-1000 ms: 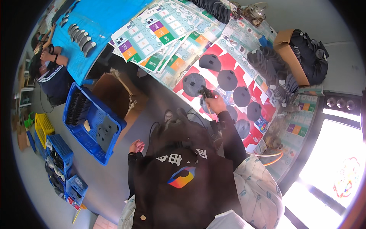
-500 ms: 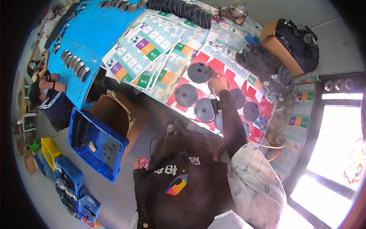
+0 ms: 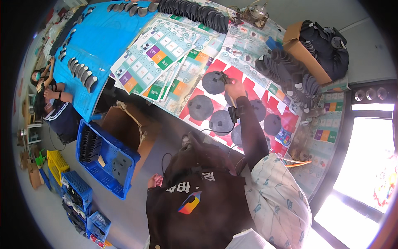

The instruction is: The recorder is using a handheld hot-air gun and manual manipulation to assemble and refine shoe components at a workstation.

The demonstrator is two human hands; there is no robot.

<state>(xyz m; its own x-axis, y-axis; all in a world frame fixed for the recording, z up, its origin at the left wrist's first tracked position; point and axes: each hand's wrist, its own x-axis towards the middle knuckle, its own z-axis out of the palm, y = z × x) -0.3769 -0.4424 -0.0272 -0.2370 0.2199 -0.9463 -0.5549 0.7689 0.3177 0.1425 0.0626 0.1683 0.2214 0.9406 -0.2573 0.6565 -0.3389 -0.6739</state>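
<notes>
My right hand [image 3: 236, 89] reaches out over the table, closed around a dark tool that looks like a spray gun [image 3: 225, 78]; most of it is hidden by the fingers. Its front end points at a round dark grey disc [image 3: 213, 84]. Several more flat discs lie around it on a red and white printed sheet, among them one at the near left [image 3: 200, 108] and one at the front [image 3: 221, 123]. A small black device [image 3: 234, 115] sits at my right wrist. My left hand [image 3: 155, 181] hangs low beside my body, fingers loosely curled and holding nothing.
Printed sheets [image 3: 153, 58] are piled left of the discs. Dark curved pieces [image 3: 195, 14] line the back, and a cardboard box [image 3: 306, 56] of black pieces stands back right. A blue crate [image 3: 107, 159] is at lower left. Another person [image 3: 56, 97] sits by the blue-covered table [image 3: 110, 35].
The whole view has shifted slightly. My right hand stays by the same disc with the tool, and my left hand still hangs low, its fingers a little more curled.
</notes>
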